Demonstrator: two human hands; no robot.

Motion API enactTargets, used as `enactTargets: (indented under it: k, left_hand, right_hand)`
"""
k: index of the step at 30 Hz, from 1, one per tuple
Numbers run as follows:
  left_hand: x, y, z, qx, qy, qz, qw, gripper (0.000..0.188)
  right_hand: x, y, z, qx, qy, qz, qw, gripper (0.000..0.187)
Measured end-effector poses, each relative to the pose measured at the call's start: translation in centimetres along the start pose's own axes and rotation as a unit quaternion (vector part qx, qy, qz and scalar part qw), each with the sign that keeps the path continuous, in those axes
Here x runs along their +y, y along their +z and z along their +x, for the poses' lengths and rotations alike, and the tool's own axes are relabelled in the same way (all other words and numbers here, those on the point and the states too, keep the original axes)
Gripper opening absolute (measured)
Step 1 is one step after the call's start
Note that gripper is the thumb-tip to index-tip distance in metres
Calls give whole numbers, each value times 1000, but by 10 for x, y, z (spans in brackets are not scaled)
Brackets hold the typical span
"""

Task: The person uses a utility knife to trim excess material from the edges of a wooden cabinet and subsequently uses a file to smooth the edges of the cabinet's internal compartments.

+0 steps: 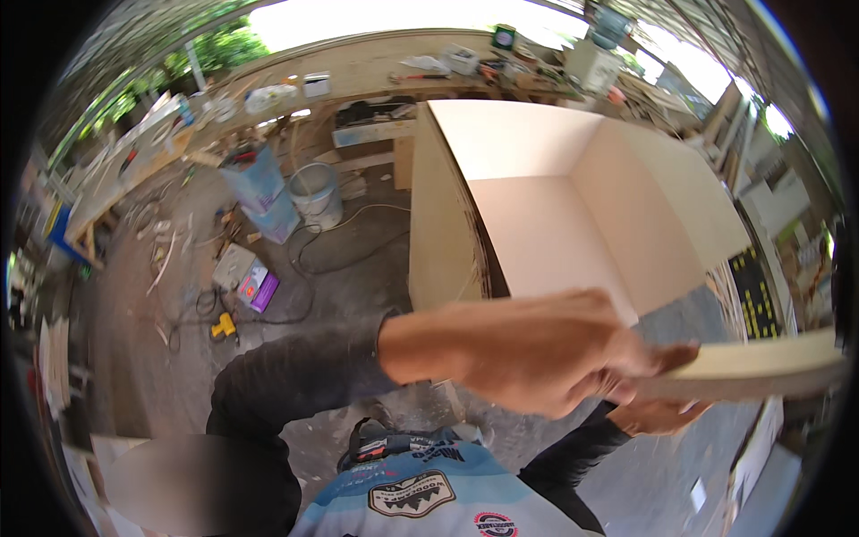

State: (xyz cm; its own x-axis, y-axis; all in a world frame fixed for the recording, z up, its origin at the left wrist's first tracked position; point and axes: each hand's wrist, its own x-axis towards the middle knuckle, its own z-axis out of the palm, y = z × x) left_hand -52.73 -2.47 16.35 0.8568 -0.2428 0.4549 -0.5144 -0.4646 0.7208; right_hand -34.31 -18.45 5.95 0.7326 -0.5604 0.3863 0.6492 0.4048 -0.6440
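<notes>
Reaching across to the right, my left hand (528, 349) is closed on the near end of a wooden board (761, 365), pale on top with a brownish edge. Its thumb and fingers grip the board's end. My right hand (658, 417) is below the board, its fingers bent up toward the underside and partly hidden, so it appears to support the same piece. Just beyond my hands stands a large open plywood box (447, 224) with a pale pinkish inside (546, 224). The board's far end runs off toward the dark right rim of the view.
A yellow power tool (224, 327), a purple-and-white box (255, 279), cables, a bucket (316, 197) and a stacked tin (259, 188) are on the floor at left. Behind runs a long workbench (358, 58) with scattered tools. Wood pieces (653, 103) lie at the back right.
</notes>
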Motion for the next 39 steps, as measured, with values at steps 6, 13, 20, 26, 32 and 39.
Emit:
enactTargets:
  k: [6, 13, 20, 26, 32, 39]
  left_hand:
    - [-25, -74, -18, 33, 47, 23, 998, 29]
    - [-77, -137, -17, -121, -48, 98, 987, 35]
    - [-114, -170, 31, -303, -104, 104, 941, 37]
    - [-171, -183, 68, -445, -89, 43, 890, 48]
    - [-224, -195, 78, -565, -122, 21, 815, 49]
    - [-280, -230, 76, -674, -75, 5, 735, 54]
  right_hand:
    - [-65, -25, 5, -259, 193, 142, 936, 64]
    - [-68, -41, -28, -221, 249, 28, 942, 55]
    - [-21, -82, -68, -64, 253, -73, 962, 32]
    - [-31, -75, -128, 26, 131, -207, 969, 23]
    - [-57, -61, -181, 120, 12, -213, 970, 32]
    - [-58, -31, -265, 198, -73, -198, 957, 37]
